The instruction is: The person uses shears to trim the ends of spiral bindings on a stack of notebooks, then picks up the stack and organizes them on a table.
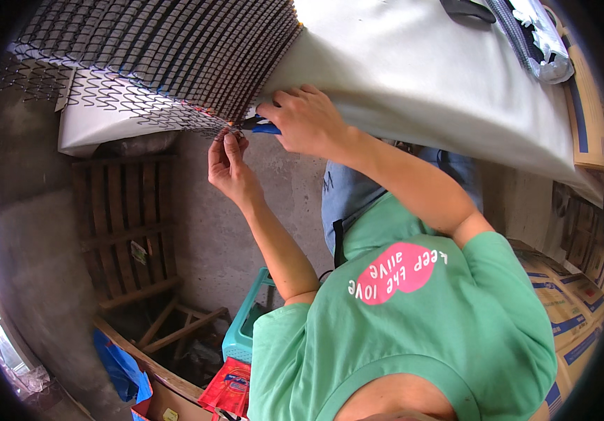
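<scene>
1. From my distant seat I see a white-covered table [393, 52] filling the top, with a plastic-wrapped bundle [551, 67] and a black object [469, 10] on its far right part.
2. Cardboard boxes [561, 319] stand at right; below left are a slatted wooden pallet [149, 200], a teal stool [237, 345], a red packet [227, 386] and a blue bag [114, 361]. I see none of these between the hands and their work.
3. The dark wire mesh [176, 52] spreads over the table's left part, its zigzag strands closely rowed and looser along the near edge, one corner jutting past the table.
4. My left hand [237, 168] has thumb and fingertips pinched together on that corner; my right hand [310, 121] is closed around blue-handled pliers [267, 129], their dark nose at the corner.
5. Fingers partly cover the plier tips, so I cannot tell whether they grip wire. The mesh's far side is cut off.
</scene>
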Action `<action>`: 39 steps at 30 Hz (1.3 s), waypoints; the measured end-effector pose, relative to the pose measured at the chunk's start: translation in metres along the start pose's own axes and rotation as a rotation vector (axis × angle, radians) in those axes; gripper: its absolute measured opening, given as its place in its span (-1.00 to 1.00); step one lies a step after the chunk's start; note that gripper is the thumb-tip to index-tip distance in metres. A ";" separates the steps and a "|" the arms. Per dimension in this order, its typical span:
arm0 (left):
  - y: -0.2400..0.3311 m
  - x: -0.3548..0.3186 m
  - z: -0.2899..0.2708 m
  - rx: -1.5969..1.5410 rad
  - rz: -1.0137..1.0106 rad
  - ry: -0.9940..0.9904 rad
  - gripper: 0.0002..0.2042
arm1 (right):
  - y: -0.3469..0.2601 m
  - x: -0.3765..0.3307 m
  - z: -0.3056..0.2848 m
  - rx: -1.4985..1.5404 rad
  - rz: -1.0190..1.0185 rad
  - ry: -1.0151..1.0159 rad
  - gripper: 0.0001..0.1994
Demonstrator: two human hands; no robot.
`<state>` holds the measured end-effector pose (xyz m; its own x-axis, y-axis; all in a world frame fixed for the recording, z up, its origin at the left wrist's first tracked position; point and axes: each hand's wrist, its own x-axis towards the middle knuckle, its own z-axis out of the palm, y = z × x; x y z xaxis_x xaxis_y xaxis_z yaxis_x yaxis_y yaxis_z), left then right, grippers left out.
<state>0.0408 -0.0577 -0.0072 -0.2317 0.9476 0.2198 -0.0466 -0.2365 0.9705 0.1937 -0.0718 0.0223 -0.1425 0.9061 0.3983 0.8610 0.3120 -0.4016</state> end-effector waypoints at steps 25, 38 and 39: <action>0.013 0.011 -0.002 -0.518 -0.196 -0.130 -0.82 | -0.004 -0.003 -0.009 -0.063 0.025 0.127 -0.72; 0.010 0.017 0.001 -0.062 -0.017 -0.081 -0.83 | 0.000 0.006 -0.003 0.051 0.108 -0.139 -0.63; 0.010 0.018 0.001 -0.031 0.003 -0.080 -0.82 | -0.001 0.005 -0.005 0.051 0.123 -0.160 -0.62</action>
<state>0.0370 -0.0431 0.0065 -0.1533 0.9608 0.2311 -0.0767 -0.2447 0.9666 0.1942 -0.0688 0.0288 -0.1167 0.9708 0.2096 0.8516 0.2064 -0.4819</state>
